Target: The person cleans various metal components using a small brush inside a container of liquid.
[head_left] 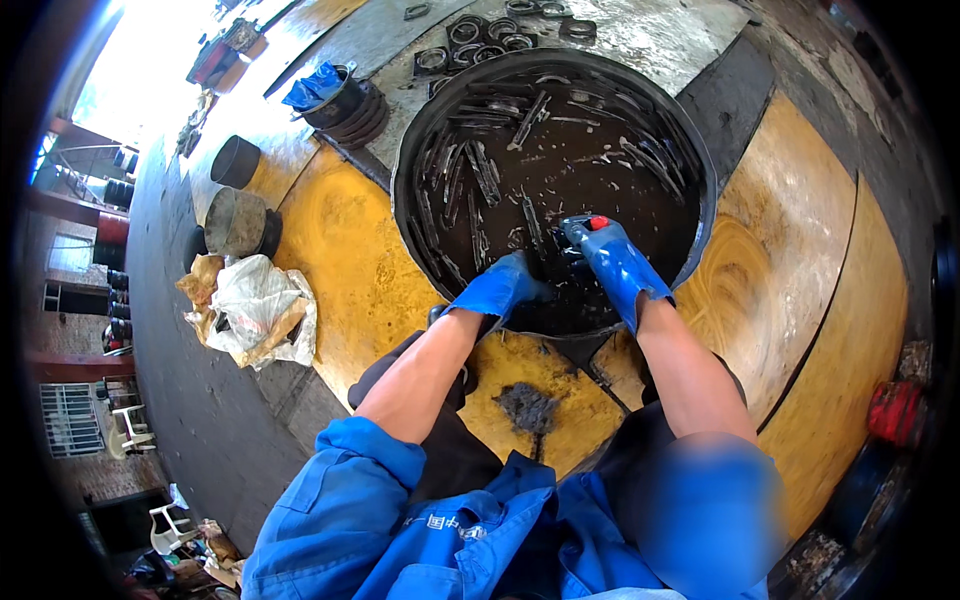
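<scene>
Far side, I log black rings (pixel 485 40) on the floor, just beyond the tub. Left: a crumpled white-and-brown bag (pixel 262 310), a grey bucket (pixel 235 224), a black can (pixel 236 161). Near side, between the legs: a grey tuft (pixel 527 407). The forearms cross the tub's near rim and block part of it from me. Left hand (pixel 510 285): blue glove, fingers hidden low in the tub; grip, I cannot tell. Right hand (pixel 608 258): blue glove, a small red thing (pixel 599 222) at its fingers, perhaps a handle; I cannot tell whether it is gripped. Containers: one round tub (pixel 402 190), dark liquid (pixel 570 180), dark strips (pixel 482 172) mostly along the wall; one strip (pixel 533 225) between the hands. Far left: a pot (pixel 338 106) with blue cloth (pixel 313 88).
</scene>
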Demonstrator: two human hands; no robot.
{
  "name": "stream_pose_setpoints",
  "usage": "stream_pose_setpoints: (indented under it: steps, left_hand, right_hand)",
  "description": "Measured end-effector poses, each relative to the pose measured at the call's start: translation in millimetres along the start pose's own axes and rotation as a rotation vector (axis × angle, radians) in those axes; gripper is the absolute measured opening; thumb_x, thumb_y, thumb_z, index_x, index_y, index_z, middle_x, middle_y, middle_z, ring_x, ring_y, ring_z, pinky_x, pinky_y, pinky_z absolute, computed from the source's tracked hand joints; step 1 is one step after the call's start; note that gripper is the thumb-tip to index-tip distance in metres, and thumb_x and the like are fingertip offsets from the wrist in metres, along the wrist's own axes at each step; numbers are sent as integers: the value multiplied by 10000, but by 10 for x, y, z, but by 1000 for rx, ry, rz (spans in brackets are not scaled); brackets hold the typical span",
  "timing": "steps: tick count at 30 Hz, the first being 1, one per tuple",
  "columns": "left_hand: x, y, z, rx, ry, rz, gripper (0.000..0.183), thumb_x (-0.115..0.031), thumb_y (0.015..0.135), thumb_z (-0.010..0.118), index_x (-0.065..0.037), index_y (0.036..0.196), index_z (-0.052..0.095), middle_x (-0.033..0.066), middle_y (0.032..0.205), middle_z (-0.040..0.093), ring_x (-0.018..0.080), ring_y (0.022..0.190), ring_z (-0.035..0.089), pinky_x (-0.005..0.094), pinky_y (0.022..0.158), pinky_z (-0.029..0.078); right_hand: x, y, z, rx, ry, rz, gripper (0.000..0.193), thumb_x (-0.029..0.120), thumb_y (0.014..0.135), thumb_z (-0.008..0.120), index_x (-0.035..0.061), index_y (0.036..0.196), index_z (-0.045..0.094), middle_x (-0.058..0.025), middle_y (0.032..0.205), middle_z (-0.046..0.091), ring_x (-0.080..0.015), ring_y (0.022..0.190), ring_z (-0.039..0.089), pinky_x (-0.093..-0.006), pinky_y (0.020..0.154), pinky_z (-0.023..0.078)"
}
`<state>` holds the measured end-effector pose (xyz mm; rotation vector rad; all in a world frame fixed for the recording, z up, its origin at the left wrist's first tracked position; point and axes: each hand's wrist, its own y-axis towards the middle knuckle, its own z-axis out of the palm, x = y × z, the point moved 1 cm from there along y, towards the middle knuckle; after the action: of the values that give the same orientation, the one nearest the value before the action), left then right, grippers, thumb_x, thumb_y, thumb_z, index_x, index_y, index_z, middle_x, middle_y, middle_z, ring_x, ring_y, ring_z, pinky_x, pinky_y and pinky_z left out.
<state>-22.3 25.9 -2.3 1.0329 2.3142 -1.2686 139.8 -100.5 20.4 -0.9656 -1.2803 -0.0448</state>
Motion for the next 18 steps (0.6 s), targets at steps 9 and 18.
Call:
stream_pose_setpoints:
  steps: [9, 18]
  left_hand:
    - [-197, -85, 25, -281, 10, -236, 832, -441, 715, 894, 32, 1342, 619, 265, 1301, 669, 386, 1258, 627, 438, 1089, 503]
    - [-633, -828, -540, -117, -642, -22, 491, -399, 1033, 597, 11, 1300, 637, 76, 1123, 700, 158, 1008, 606, 279, 967, 460]
  right_hand:
    - [20, 41, 36, -9, 114, 63, 250, 230, 987, 712, 75, 1183, 725, -57, 1017, 770, -166, 828, 740, -307, 688, 588]
    - [412, -79, -257, -129, 40, 2, 328, 333, 969, 708, 50, 1131, 742, -85, 931, 768, -167, 783, 741, -319, 658, 593]
